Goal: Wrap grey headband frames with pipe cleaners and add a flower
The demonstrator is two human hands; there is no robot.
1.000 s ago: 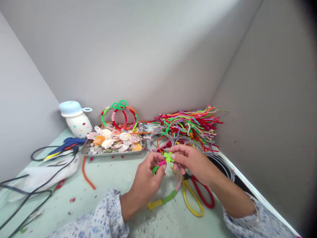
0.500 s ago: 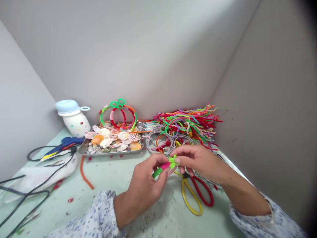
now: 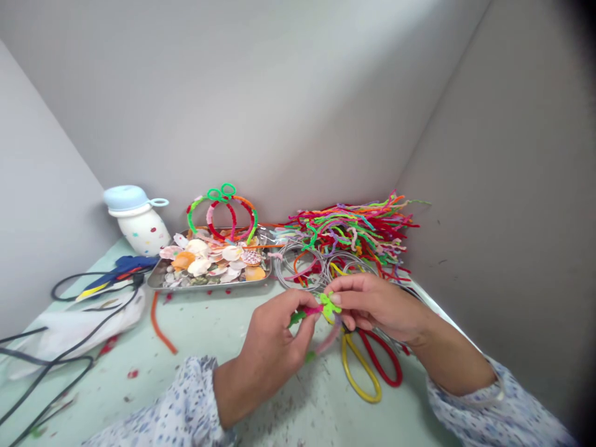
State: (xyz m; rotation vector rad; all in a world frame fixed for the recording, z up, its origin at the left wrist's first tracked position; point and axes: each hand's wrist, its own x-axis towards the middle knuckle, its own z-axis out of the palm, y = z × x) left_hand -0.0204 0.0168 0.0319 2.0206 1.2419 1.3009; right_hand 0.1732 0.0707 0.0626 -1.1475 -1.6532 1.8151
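Note:
My left hand [image 3: 274, 335] pinches a fuzzy pipe-cleaner band [image 3: 313, 310], green and hot pink, between thumb and fingertips. At its end sits a lime-green pipe-cleaner flower [image 3: 329, 305] with looped petals, which my right hand [image 3: 372, 304] grips between thumb and index finger. A pale pink and purple stretch of the band curves down below the flower, with a green part near my left thumb. Just under my right hand lie scissors [image 3: 365, 366] with one yellow and one red handle; their blades are hidden.
A metal tray [image 3: 209, 288] of seashells stands behind my left hand, with finished pipe-cleaner hoops [image 3: 222, 214] on it. Wire coils [image 3: 298, 267] and a pile of pipe cleaners [image 3: 358, 226] lie at the back right. A bottle [image 3: 144, 233], glue gun [image 3: 118, 273] and black cables [image 3: 51, 359] occupy the left.
The lime-green flower has turned and shifted slightly right. The pink and purple stretch of the band now hangs in view below it. My right hand has moved a little; both keep their grip.

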